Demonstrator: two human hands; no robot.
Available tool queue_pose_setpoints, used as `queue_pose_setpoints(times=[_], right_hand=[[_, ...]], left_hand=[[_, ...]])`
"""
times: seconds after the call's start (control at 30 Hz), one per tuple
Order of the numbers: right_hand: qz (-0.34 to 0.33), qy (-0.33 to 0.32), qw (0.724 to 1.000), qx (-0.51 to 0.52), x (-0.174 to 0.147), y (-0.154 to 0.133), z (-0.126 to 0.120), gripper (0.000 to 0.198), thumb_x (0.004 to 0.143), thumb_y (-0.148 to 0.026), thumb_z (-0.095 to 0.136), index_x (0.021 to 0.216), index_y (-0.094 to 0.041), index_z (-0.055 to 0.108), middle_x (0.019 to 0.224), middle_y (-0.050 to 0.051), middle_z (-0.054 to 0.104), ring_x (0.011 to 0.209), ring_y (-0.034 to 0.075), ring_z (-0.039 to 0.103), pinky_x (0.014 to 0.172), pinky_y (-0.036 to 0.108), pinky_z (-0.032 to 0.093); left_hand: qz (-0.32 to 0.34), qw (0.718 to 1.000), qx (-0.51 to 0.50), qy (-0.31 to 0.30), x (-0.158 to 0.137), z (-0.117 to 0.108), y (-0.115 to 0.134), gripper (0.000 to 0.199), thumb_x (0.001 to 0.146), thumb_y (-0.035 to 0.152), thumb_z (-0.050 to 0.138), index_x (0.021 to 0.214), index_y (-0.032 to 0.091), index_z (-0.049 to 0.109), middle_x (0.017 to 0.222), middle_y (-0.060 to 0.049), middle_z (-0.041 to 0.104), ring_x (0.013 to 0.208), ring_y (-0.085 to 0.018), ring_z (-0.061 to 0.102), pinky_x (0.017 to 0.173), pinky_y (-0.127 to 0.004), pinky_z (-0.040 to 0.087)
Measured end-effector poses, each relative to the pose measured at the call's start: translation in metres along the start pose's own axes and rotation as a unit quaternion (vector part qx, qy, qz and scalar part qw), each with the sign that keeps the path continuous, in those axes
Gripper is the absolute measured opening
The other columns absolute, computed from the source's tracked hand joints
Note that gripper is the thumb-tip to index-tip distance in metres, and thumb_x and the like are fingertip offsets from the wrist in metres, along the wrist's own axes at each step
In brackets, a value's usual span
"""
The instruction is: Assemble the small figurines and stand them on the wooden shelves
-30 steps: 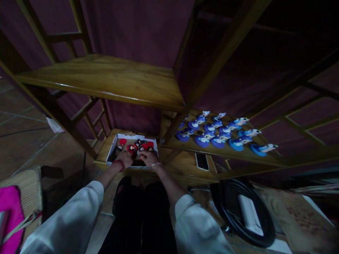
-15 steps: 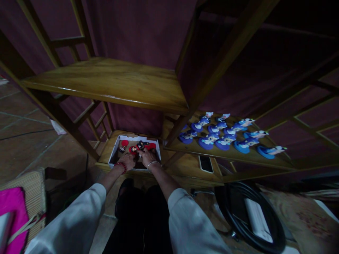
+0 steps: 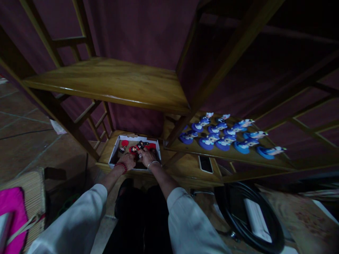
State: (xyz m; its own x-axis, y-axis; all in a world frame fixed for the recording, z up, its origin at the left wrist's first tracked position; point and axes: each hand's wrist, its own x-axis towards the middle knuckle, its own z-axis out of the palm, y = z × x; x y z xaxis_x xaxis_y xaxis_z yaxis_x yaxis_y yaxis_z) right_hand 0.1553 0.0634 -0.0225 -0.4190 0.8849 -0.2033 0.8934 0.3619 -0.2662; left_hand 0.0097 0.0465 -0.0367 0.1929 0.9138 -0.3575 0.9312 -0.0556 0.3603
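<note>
Both hands reach into a shallow white cardboard box (image 3: pixel 114 152) on the low shelf. Inside it lie several small black-haired figurines (image 3: pixel 134 149) with red round bases. My left hand (image 3: pixel 128 161), wearing a red bead bracelet, is in the front left part of the box. Its fingers are curled down, and what they hold, if anything, is hidden. My right hand (image 3: pixel 147 157), with a silver bangle, is beside it, fingers closed around a small figurine (image 3: pixel 140 155) that shows only in part. A red disc (image 3: pixel 125 143) is near the box's back left corner.
Rows of blue-purple figurines (image 3: pixel 209 141) stand on the shelf to the right. Below them a phone (image 3: pixel 206 164) lies on the low wooden surface. A wooden shelf board (image 3: pixel 113 83) juts out above the box. A coiled black hose (image 3: pixel 275 215) is at lower right.
My right hand has shifted very slightly, and a bit more of the small figurine at its fingertips shows. My left hand stays almost in place. The view has moved slightly.
</note>
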Motion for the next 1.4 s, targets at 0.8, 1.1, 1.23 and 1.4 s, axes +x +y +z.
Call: queue_pose_setpoints(times=[0.8, 1.1, 1.23, 1.4], right_hand=[[0.011, 0.01, 0.999, 0.052, -0.009, -0.001, -0.014, 0.036, 0.075, -0.021, 0.053, 0.11, -0.028, 0.056, 0.111, 0.003, 0.051, 0.097, 0.016, 0.052, 0.083, 0.026, 0.037], [0.047, 0.09, 0.976, 0.192, -0.029, 0.001, -0.016, 0.028, 0.075, -0.03, 0.055, 0.102, -0.022, 0.058, 0.098, 0.003, 0.062, 0.086, 0.015, 0.056, 0.076, 0.023, 0.042], [0.079, 0.142, 0.955, 0.248, -0.043, 0.0, -0.011, 0.03, 0.072, -0.027, 0.057, 0.102, -0.022, 0.057, 0.096, 0.003, 0.064, 0.083, 0.013, 0.059, 0.076, 0.024, 0.045], [0.133, 0.146, 0.881, 0.429, -0.059, 0.0, -0.007, 0.034, 0.075, -0.027, 0.051, 0.109, -0.025, 0.052, 0.072, -0.004, 0.065, 0.067, 0.011, 0.062, 0.067, 0.024, 0.051]], left_hand=[[-0.037, 0.999, 0.012, 0.029, -0.006, -0.003, 0.004, 0.031, 0.076, 0.027, 0.038, 0.091, 0.014, 0.063, 0.094, -0.015, 0.065, 0.088, -0.024, 0.061, 0.076, -0.033, 0.045], [-0.019, 0.998, 0.012, 0.063, -0.02, -0.009, 0.011, 0.032, 0.078, 0.03, 0.038, 0.097, 0.021, 0.062, 0.096, -0.011, 0.065, 0.091, -0.022, 0.06, 0.079, -0.031, 0.044], [-0.01, 0.997, 0.01, 0.075, -0.027, -0.015, 0.014, 0.031, 0.078, 0.028, 0.038, 0.095, 0.022, 0.063, 0.091, -0.01, 0.066, 0.087, -0.022, 0.061, 0.076, -0.03, 0.044], [0.006, 0.996, -0.01, 0.09, -0.035, -0.022, 0.021, 0.03, 0.073, 0.022, 0.045, 0.097, 0.022, 0.063, 0.086, -0.007, 0.067, 0.084, -0.02, 0.061, 0.074, -0.027, 0.044]])
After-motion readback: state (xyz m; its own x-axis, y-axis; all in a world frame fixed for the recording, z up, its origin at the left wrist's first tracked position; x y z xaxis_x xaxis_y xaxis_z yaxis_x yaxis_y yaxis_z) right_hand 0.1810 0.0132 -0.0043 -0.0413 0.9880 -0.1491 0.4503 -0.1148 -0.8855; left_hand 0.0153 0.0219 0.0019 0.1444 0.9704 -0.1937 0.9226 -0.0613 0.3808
